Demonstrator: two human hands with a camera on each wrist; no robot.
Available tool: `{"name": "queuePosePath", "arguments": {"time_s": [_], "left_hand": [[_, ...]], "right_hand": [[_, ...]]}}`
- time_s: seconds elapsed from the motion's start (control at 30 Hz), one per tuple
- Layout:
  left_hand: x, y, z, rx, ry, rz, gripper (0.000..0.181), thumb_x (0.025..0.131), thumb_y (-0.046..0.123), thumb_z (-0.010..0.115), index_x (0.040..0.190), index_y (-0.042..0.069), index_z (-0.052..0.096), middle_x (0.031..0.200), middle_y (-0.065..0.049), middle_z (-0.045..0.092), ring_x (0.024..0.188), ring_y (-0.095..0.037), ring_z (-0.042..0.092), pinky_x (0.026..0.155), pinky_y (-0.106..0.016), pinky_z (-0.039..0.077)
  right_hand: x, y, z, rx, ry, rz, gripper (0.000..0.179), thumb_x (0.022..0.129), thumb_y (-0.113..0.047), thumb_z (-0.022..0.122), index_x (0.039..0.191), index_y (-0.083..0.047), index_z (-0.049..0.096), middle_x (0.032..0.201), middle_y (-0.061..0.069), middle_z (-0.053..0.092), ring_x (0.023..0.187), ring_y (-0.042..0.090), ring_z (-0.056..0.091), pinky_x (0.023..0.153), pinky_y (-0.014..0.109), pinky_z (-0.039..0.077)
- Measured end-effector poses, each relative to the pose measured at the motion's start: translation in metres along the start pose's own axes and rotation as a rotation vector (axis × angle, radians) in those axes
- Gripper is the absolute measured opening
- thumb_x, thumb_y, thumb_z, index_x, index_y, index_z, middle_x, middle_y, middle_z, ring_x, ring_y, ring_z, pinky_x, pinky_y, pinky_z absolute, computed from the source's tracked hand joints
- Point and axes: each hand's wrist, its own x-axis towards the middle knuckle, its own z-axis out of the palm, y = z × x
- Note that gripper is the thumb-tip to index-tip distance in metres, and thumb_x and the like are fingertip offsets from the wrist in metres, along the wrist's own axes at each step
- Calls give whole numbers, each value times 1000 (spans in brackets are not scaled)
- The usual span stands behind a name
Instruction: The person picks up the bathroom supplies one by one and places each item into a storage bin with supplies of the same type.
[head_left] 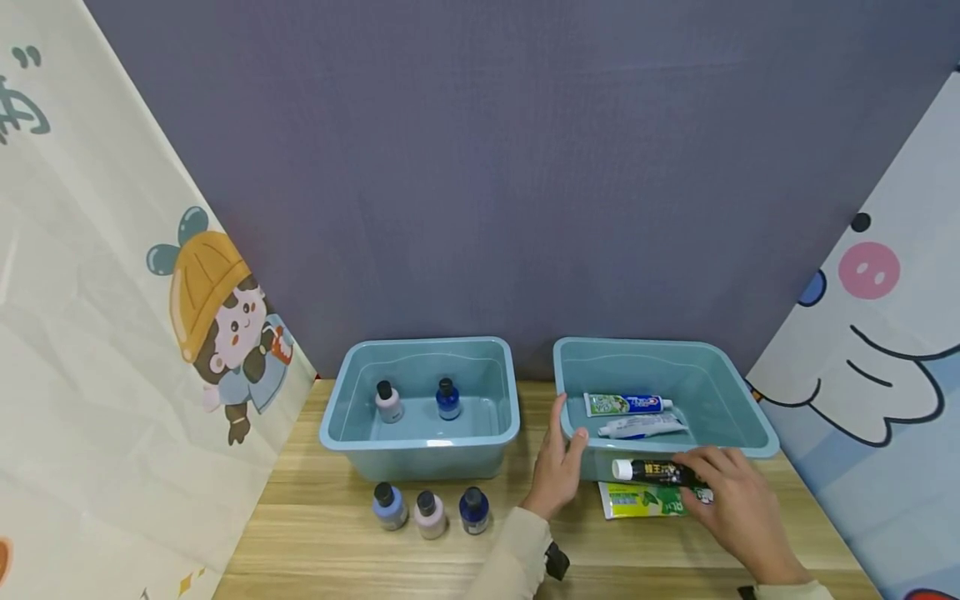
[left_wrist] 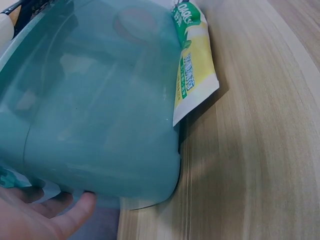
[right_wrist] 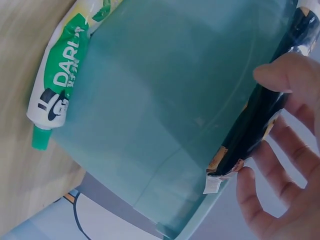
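Pinching the black tube (head_left: 652,472) at lower right, fingers of the right hand (head_left: 738,508) might drop it if they slip. Fingers of the left hand (head_left: 553,473), spread apart, touch the right blue bin (head_left: 637,354); a hard push could slide it. A wooden counter (head_left: 330,550) lies below, a gray wall (head_left: 480,183) up top.

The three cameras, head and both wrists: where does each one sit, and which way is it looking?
Head: on the person's head, looking forward and down at the left bin and right bin; the left hand and right hand show.
Left wrist: on that wrist, facing the right bin's outside; left fingers show, lower left.
Right wrist: on that wrist, facing the same bin's outside; right fingers show, holding the black tube.
Shared: both wrist views show that bin and the green-and-yellow tube.
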Motion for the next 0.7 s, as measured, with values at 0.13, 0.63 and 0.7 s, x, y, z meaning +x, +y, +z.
{"name": "queuePosePath", "arguments": {"time_s": [0.13,0.63,0.7], "left_hand": [[1,0,0,1,6,2,60,109,49,39,159,54,6,169,4,25,150,-26,37,117,-55,37],[0,1,0,-16,-3,-8,59,107,57,36,158,56,5,170,6,24,151,-27,35,118,-57,35],[0,0,0,-17,-2,-7,59,107,57,36,158,56,5,169,6,24,151,-28,35,118,-58,35]], "right_hand": [[5,1,-3,5,2,-5,50,58,-14,89,107,-13,77,100,4,72,89,26,59,68,46,53],[16,8,-8,31,50,-52,42,65,-17,80,107,-11,77,99,5,71,85,26,57,68,45,49],[18,9,-8,33,56,-58,41,66,-18,79,107,-10,77,99,6,71,84,26,57,67,44,49]]}}
